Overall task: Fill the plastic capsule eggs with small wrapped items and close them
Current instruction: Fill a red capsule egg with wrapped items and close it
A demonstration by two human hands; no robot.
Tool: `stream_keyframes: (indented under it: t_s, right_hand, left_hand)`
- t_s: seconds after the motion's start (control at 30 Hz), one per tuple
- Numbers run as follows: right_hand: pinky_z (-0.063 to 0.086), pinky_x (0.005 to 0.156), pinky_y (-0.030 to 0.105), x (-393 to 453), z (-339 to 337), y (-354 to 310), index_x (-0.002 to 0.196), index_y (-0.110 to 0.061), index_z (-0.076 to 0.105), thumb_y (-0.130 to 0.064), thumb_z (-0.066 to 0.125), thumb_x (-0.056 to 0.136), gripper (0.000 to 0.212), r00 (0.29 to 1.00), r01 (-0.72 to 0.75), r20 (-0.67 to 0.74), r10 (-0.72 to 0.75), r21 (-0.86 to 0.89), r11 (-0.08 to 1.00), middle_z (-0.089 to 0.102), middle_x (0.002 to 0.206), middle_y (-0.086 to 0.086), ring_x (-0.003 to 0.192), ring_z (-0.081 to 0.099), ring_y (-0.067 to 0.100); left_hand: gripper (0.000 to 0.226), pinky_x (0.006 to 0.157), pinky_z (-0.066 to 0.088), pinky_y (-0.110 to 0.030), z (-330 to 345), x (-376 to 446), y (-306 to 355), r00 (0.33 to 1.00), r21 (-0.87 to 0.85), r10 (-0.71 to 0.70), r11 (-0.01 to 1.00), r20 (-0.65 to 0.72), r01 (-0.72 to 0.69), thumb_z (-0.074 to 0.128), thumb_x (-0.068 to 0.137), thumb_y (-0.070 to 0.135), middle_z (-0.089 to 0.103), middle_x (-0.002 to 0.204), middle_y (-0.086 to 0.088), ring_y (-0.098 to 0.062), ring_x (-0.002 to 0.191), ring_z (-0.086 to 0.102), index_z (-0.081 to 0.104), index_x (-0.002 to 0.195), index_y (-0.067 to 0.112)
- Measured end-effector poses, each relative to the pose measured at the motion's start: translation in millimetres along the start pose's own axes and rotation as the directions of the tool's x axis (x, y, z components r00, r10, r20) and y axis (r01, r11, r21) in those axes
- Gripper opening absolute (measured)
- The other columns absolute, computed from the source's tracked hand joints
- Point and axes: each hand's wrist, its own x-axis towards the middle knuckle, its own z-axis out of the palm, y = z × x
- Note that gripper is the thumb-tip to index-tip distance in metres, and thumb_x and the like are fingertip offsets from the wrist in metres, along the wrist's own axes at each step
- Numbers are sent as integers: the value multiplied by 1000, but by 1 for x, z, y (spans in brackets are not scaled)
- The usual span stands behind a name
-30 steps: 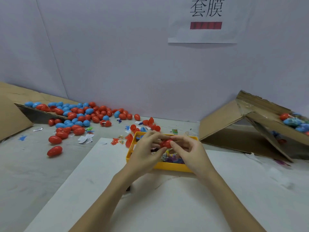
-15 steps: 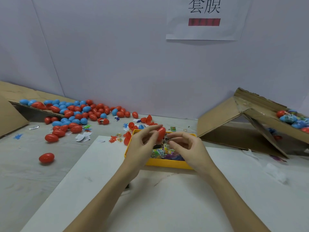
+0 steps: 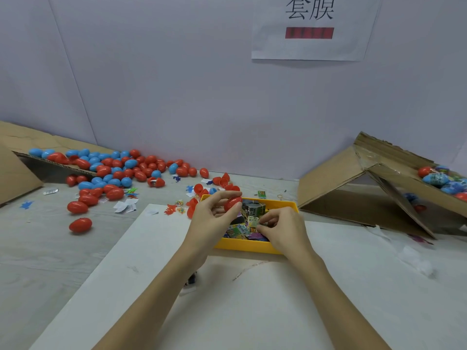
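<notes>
Looking across the pale grey table [image 3: 38, 261], I am seeing a white board [image 3: 240, 311] lying flat on it nearest me, its near edge cut off by the frame. Rising behind everything is a plain wall with a paper sign [image 3: 309, 27] stuck to it, its top cropped away. Leaning at the right is a creased brown cardboard box [image 3: 353, 188] tipped on its side, holding some printed, wrapped eggs [image 3: 439, 179] that are partly cut off at the edge. Sloping at the left is another cardboard flap [image 3: 15, 178], with a heap of glossy red and blue capsule eggs [image 3: 113, 168] spilling off it onto the table among paper scraps. Sitting at the board's far edge is a yellow plastic tray [image 3: 252, 246], rectangular and shallow, filled with small wrapped items [image 3: 240, 231] in shiny printed foil; my hands are blocking much of its inside.

My left hand [image 3: 212, 221] is hovering over the tray's left end, fingers curled, pinching a smooth red egg [image 3: 232, 203] between thumb and fingertips; I cannot tell whether it is a half or a whole shell. My right hand [image 3: 283, 231] is reaching into the tray, fingertips pinched together on one small wrapper [image 3: 254, 221], though its print is too blurred to read
</notes>
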Motion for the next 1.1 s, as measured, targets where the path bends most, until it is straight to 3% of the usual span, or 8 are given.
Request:
stream_keyframes:
  t_s: [0.07,0.23,0.37,0.53,0.67,0.77,0.83,1.1]
  right_hand:
    - [46,62,14,-1,0,-1,92,-17,80,-24,80,89,7,1000,15,-11,-15,-3,1000,75,93,0,83,64,10]
    - [54,76,23,-4,2,0,102,-14,75,-21,69,98,10,994,81,-71,-82,-13,997,73,99,-1,91,65,12]
    - [47,66,8,-6,0,2,101,-17,71,-23,64,100,9,990,81,-133,-48,248,965,70,94,-7,89,65,8]
    - [56,82,22,-7,-3,0,105,-14,73,-24,66,100,13,994,102,-89,-70,426,899,73,97,-5,94,67,8]
    - [60,85,26,-9,-5,-2,108,-14,72,-21,65,101,13,995,102,-31,-100,484,869,74,100,-2,98,69,10]
    - [57,79,17,-10,-7,-2,106,-15,72,-20,67,99,10,990,133,-35,-134,495,858,74,99,-3,96,70,9]
    - [54,76,13,-12,-7,-2,105,-15,73,-20,68,98,10,988,147,-26,-155,491,858,74,97,-4,94,69,7]
    - [55,76,17,-13,-11,0,103,-24,76,-22,74,94,10,971,114,102,-218,602,790,78,95,-10,93,72,4]
  left_hand:
    - [25,68,54,-12,0,0,0,1000,21,7,1000,9,-7,76,89,30,72,95,26,3,92,69,71,108,45]
    - [33,65,54,-11,-2,-1,-1,999,59,28,998,21,-29,82,84,25,70,97,19,5,89,69,69,106,46]
    - [33,67,56,-14,-2,-1,-2,997,164,73,984,18,-75,81,86,25,67,103,13,2,89,68,65,109,42]
    - [17,67,61,-36,4,-6,-1,983,312,163,933,85,-181,52,105,20,69,99,6,-15,81,68,57,115,33]
    - [20,73,49,-13,7,-8,0,968,457,247,856,52,-243,49,105,19,59,107,6,-3,97,57,66,105,29]
    - [17,69,46,-7,8,-10,2,977,445,208,872,39,-204,64,96,39,56,108,10,-6,97,58,65,111,31]
    - [25,71,47,-9,8,-10,2,980,456,193,868,56,-197,69,90,46,56,106,12,-6,93,58,67,110,30]
    - [11,86,57,-33,4,-8,0,974,412,211,883,84,-226,72,93,30,68,98,11,-6,101,62,71,101,23]
